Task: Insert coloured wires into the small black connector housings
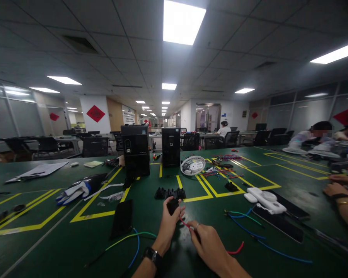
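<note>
My left hand [167, 222] is closed around a small black plastic block [172, 207], holding it just above the green table. Between the thumb and fingers of my right hand [207, 240] is a red wire [184, 222]. One end of the wire runs up to the block; whether it sits inside is hidden by my fingers. Its other end comes out beneath my right palm and curves upward. Just beyond my left hand stands a row of similar black blocks [170, 193]. A black phone [121, 219] and a green-yellow wire [124, 240] lie left of my left wrist.
Two black computer towers [135, 154] stand beyond the blocks, with a white plastic basket [193, 166] beside them. Loose blue wires [274, 251] and a white device [267, 200] on dark phones lie to the right. Another person's hands [338, 189] rest at the right edge.
</note>
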`<state>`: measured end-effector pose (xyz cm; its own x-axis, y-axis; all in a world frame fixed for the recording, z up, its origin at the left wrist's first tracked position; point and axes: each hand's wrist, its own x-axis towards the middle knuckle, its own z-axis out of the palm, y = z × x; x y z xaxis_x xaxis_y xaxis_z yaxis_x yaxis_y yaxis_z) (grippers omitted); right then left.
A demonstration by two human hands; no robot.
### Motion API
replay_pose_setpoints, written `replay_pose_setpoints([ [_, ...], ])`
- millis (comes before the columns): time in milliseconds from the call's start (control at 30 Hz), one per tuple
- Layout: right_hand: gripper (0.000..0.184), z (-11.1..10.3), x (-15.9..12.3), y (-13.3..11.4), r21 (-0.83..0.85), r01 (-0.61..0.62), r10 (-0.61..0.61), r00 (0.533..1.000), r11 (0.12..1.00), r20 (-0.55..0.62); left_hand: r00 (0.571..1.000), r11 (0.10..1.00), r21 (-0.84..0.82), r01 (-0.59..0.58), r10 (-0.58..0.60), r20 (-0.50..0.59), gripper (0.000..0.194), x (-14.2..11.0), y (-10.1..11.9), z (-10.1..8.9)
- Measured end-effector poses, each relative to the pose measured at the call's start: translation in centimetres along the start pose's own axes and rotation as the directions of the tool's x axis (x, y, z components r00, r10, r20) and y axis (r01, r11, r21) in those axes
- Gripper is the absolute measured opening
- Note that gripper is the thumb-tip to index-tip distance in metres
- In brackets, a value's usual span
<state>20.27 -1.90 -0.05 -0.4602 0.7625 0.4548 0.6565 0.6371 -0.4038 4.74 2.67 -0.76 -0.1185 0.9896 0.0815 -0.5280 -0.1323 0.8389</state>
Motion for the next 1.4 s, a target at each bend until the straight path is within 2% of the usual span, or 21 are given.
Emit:
replay_pose_setpoints([
  [167, 0.026, -0.5, 0.0, 0.3, 0.04, 0.053, -0.05, 0.996, 0.998, -0.075, 0.995, 0.991, 0.103, -0.084, 0.077, 0.068, 0.062, -0.4, 0.4, -0.4],
  [300, 0.026, -0.7, 0.0, 0.4, 0.04, 0.05, -0.045, 0.991, 0.998, -0.124, 0.995, 0.994, 0.1, -0.047, 0.037, 0.096, 0.06, -0.9, 0.8, -0.5],
  [433, 0.025, -0.1, -0.2, 0.1, -0.015, 0.103, -0.104, 0.992, 0.995, -0.067, 0.997, 1.0, 0.02, 0.006, -0.007, 0.075, 0.058, -1.8, 1.3, -0.3],
  [567, 0.024, 0.4, -0.2, -0.2, -0.039, 0.136, -0.137, 0.99, 0.99, -0.02, 0.998, 0.999, -0.037, -0.005, 0.008, 0.07, 0.056, -3.0, 1.6, 0.1],
  [667, 0.024, 0.3, -0.2, -0.2, -0.038, 0.134, -0.136, 0.99, 0.99, -0.038, 0.992, 0.995, 0.004, -0.097, 0.096, 0.084, 0.051, -3.1, 1.4, 0.2],
  [800, 0.023, 0.0, -0.3, -0.2, -0.024, 0.151, -0.152, 0.987, 0.988, -0.043, 0.96, 0.946, 0.167, -0.277, 0.264, 0.094, 0.046, -2.3, 1.3, -0.1],
  [900, 0.024, -0.2, -0.2, -0.4, -0.012, 0.136, -0.137, 0.989, 0.991, -0.064, 0.942, 0.913, 0.236, -0.333, 0.311, 0.125, 0.043, -1.8, 1.4, -0.5],
  [1100, 0.024, 0.0, 0.1, -0.7, 0.0, 0.121, -0.12, 0.991, 0.993, -0.056, 0.947, 0.914, 0.278, -0.297, 0.244, 0.207, 0.039, -1.7, 1.6, -0.6],
  [1233, 0.026, 0.3, 0.2, -0.5, 0.009, 0.125, -0.125, 0.991, 0.992, -0.049, 0.955, 0.91, 0.312, -0.273, 0.216, 0.205, 0.041, -1.2, 1.4, -1.1],
  [1400, 0.028, 0.5, 0.3, -0.2, 0.03, 0.121, -0.117, 0.986, 0.992, -0.116, 0.963, 0.912, 0.332, -0.24, 0.18, 0.201, 0.043, -0.6, 1.4, -1.6],
])
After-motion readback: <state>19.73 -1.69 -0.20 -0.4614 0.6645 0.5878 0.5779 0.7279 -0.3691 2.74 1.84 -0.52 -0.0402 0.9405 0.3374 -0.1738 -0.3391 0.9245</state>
